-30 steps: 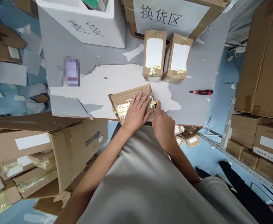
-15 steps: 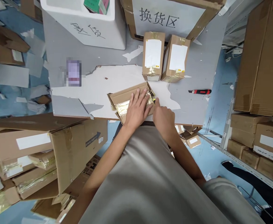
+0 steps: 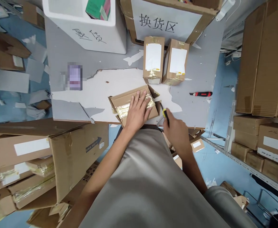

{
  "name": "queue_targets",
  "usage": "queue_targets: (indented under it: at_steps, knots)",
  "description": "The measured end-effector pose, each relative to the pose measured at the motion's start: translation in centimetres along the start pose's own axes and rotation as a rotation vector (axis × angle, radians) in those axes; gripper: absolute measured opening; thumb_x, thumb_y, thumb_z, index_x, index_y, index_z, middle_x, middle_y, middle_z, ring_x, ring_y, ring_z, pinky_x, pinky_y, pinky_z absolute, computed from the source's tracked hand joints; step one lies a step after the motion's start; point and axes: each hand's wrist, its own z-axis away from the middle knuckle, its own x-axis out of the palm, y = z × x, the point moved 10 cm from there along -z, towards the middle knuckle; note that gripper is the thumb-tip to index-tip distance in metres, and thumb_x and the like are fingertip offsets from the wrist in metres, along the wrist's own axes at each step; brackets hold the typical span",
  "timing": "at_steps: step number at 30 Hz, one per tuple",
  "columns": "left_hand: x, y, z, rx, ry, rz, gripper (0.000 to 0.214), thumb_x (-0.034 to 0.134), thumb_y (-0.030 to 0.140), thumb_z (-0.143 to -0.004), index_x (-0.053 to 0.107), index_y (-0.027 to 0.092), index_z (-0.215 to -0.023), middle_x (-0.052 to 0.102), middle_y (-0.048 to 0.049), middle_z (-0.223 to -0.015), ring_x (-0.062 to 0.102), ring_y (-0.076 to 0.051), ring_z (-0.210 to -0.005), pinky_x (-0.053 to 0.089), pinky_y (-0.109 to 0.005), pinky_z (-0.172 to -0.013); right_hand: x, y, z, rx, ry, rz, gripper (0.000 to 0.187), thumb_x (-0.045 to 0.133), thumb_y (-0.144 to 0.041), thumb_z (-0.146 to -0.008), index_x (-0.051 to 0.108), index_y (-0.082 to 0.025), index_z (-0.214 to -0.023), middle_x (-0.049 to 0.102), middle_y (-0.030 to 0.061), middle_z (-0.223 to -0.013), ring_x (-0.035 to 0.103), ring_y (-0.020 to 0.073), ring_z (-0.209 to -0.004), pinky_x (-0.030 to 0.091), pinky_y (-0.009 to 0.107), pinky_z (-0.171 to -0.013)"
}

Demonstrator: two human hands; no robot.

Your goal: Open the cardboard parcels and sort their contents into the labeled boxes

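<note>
A flat brown cardboard box point(image 3: 123, 99) with shiny tape across its top lies tilted at the table's front edge. My left hand point(image 3: 138, 110) rests flat on it, fingers stretched out over the tape. In my right hand point(image 3: 177, 131) is a yellow-and-black utility knife point(image 3: 165, 114), its tip pointing up and left beside the box's right end. The knife is apart from the cardboard or barely at its edge; I cannot tell which. Small flaps stand loose at the box's right end.
Two taped cartons, a left carton point(image 3: 153, 76) and a right carton point(image 3: 178, 61), stand behind. A white foam box point(image 3: 103, 41) and a large labelled carton point(image 3: 196, 30) line the back. A red-and-black cutter point(image 3: 202, 94) lies right. A big open carton point(image 3: 77, 164) stands lower left.
My right hand has drawn back to the right and down with the knife, away from the box. The flaps at the box's right end have opened outward. My left hand stays on top.
</note>
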Motion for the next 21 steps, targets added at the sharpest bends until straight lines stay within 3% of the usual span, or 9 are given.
queue_targets:
  at_steps: [3, 5, 9, 12, 14, 16, 19, 21]
  knots:
    - [-0.3, 0.2, 0.2, 0.013, 0.005, 0.005, 0.050, 0.050, 0.049, -0.120, 0.062, 0.025, -0.162, 0.047, -0.0162, -0.185, 0.027, -0.037, -0.181, 0.021, -0.072, -0.147, 0.7, 4.1, -3.6, 0.093, 0.234, -0.112, 0.065, 0.034, -0.030, -0.120, 0.041, -0.015, -0.182, 0.086, 0.0198, -0.121, 0.082, 0.0335, -0.109, 0.061, 0.037, -0.094]
    - [-0.9, 0.4, 0.4, 0.005, 0.021, 0.023, 0.053, 0.049, 0.053, -0.120, 0.060, 0.025, -0.164, 0.049, -0.0172, -0.184, 0.031, -0.036, -0.180, 0.025, -0.070, -0.146, 3.4, 7.2, -7.5, 0.183, 0.295, -0.163, 0.067, 0.035, -0.027, -0.118, 0.039, -0.010, -0.183, 0.083, 0.0235, -0.129, 0.081, 0.0324, -0.112, 0.061, 0.037, -0.096]
    - [-4.1, 0.1, 2.3, -0.055, 0.135, 0.021, 0.057, 0.050, 0.059, -0.119, 0.056, 0.028, -0.168, 0.054, -0.0175, -0.180, 0.037, -0.036, -0.178, 0.029, -0.070, -0.145, 10.7, 11.6, -14.3, 0.310, 0.175, -0.160, 0.072, 0.040, -0.026, -0.117, 0.030, -0.005, -0.185, 0.071, 0.0318, -0.145, 0.078, 0.0305, -0.119, 0.058, 0.036, -0.100]
    - [-8.0, -2.0, 5.4, -0.171, 0.331, -0.019, 0.063, 0.057, 0.063, -0.116, 0.052, 0.031, -0.171, 0.055, -0.0174, -0.179, 0.042, -0.037, -0.175, 0.032, -0.068, -0.144, 13.6, 13.3, -15.7, 0.358, 0.138, -0.165, 0.075, 0.043, -0.026, -0.116, 0.025, -0.004, -0.185, 0.064, 0.0336, -0.152, 0.075, 0.0316, -0.127, 0.056, 0.038, -0.103]
    - [-10.2, -4.6, 8.1, -0.295, 0.462, -0.021, 0.070, 0.061, 0.067, -0.113, 0.050, 0.030, -0.172, 0.054, -0.0185, -0.178, 0.047, -0.037, -0.172, 0.038, -0.064, -0.143, 14.0, 13.7, -15.5, 0.357, 0.154, -0.197, 0.077, 0.046, -0.027, -0.114, 0.028, -0.002, -0.184, 0.061, 0.0351, -0.156, 0.071, 0.0332, -0.135, 0.055, 0.040, -0.110]
    - [-11.0, -7.6, 10.6, -0.418, 0.528, 0.026, 0.071, 0.063, 0.071, -0.111, 0.053, 0.027, -0.167, 0.061, -0.0198, -0.170, 0.057, -0.036, -0.164, 0.045, -0.059, -0.139, 13.4, 13.2, -15.3, 0.308, 0.207, -0.278, 0.075, 0.049, -0.029, -0.112, 0.037, 0.000, -0.180, 0.060, 0.0363, -0.159, 0.066, 0.0340, -0.143, 0.052, 0.043, -0.118]
    - [-9.6, -10.9, 12.6, -0.530, 0.478, 0.169, 0.064, 0.064, 0.075, -0.109, 0.064, 0.024, -0.148, 0.073, -0.0190, -0.149, 0.070, -0.034, -0.147, 0.052, -0.055, -0.132, 11.3, 10.4, -15.3, 0.121, 0.316, -0.541, 0.068, 0.047, -0.040, -0.114, 0.050, -0.003, -0.171, 0.064, 0.0338, -0.159, 0.067, 0.0299, -0.144, 0.054, 0.041, -0.120]
    - [-7.8, -11.6, 12.8, -0.548, 0.399, 0.265, 0.062, 0.064, 0.076, -0.108, 0.066, 0.023, -0.140, 0.075, -0.0182, -0.145, 0.072, -0.033, -0.143, 0.054, -0.053, -0.129, 9.4, 7.6, -15.2, -0.044, 0.361, -0.721, 0.066, 0.039, -0.046, -0.117, 0.054, -0.008, -0.169, 0.066, 0.0302, -0.162, 0.068, 0.0259, -0.146, 0.056, 0.038, -0.119]
